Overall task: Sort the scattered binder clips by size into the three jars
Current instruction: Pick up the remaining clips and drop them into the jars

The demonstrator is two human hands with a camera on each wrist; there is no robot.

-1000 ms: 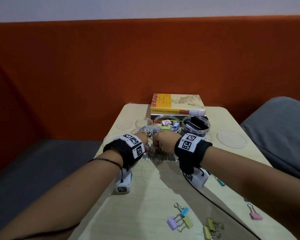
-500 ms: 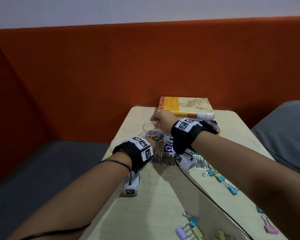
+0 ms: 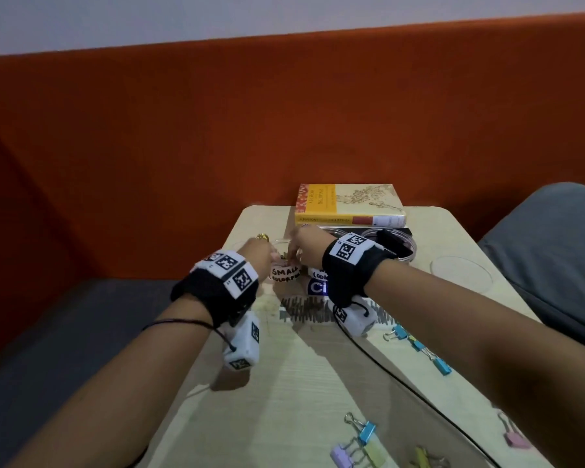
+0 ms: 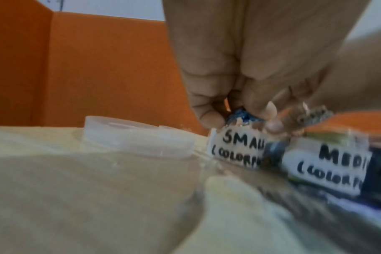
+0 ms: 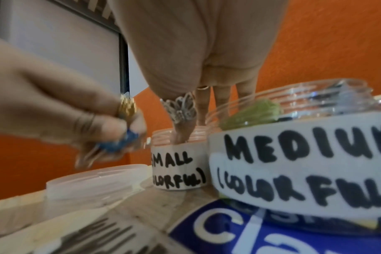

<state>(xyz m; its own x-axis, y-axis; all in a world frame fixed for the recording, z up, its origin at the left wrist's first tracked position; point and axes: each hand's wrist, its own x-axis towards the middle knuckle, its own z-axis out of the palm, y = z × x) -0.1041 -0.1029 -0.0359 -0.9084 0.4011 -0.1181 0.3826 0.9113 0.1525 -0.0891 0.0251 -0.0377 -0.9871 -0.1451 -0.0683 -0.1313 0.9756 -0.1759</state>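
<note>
While the left hand (image 5: 61,110) pinches a small blue binder clip (image 5: 118,143), the clear "SMALL" jar (image 5: 178,165) sits just beyond those fingertips, right-hand fingers (image 5: 182,135) dipping inside.

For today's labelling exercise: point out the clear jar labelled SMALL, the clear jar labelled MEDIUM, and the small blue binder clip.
Clear jar labelled SMALL (image 5: 179,169): right wrist view, on its white label.
Clear jar labelled MEDIUM (image 5: 294,165): right wrist view, on its white label.
Small blue binder clip (image 5: 118,144): right wrist view, on its blue body.
</note>
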